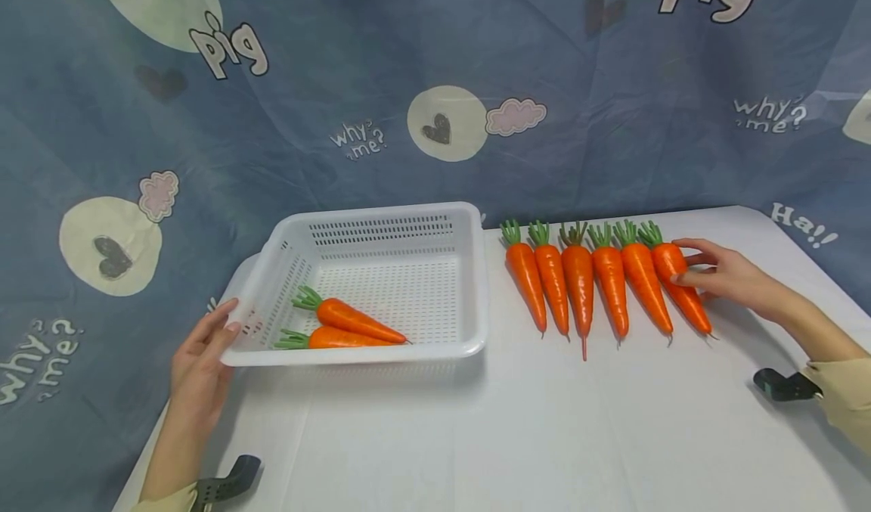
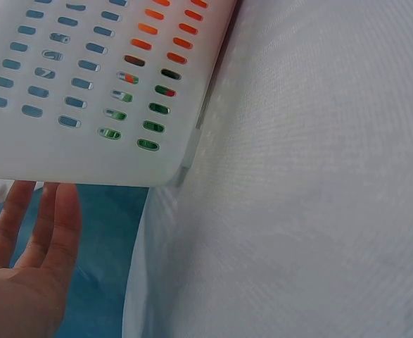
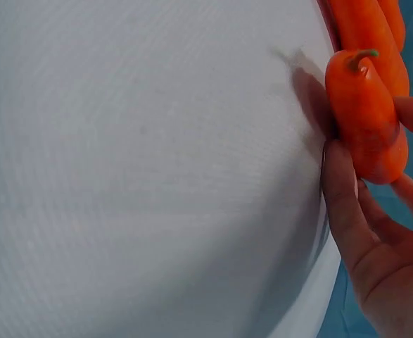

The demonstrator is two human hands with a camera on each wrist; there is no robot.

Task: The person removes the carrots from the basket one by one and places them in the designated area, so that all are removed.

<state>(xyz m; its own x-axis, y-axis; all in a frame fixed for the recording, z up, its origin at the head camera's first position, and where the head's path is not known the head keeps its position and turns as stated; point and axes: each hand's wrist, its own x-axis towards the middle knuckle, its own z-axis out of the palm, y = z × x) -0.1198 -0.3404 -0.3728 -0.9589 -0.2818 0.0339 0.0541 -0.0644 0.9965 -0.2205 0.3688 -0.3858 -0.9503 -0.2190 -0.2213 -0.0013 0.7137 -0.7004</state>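
Note:
On the right, my right hand (image 1: pixel 738 277) has its thumb and fingers around the upper part of an orange carrot (image 1: pixel 686 302), the rightmost in a row. The right wrist view shows this carrot (image 3: pixel 361 105) from its tip end, between thumb and fingers. My left hand (image 1: pixel 199 364) touches the left end of a white plastic basket (image 1: pixel 367 354), its fingers nearly straight at the rim. Two carrots with green tops lie in that basket, one (image 1: pixel 350 318) behind the other (image 1: pixel 340 337), which the front rim partly hides.
Several more carrots (image 1: pixel 577 277) lie side by side right of the basket, green tops toward the back. A white cloth (image 1: pixel 544 429) covers the table. Behind it hangs a blue printed curtain (image 1: pixel 381 58).

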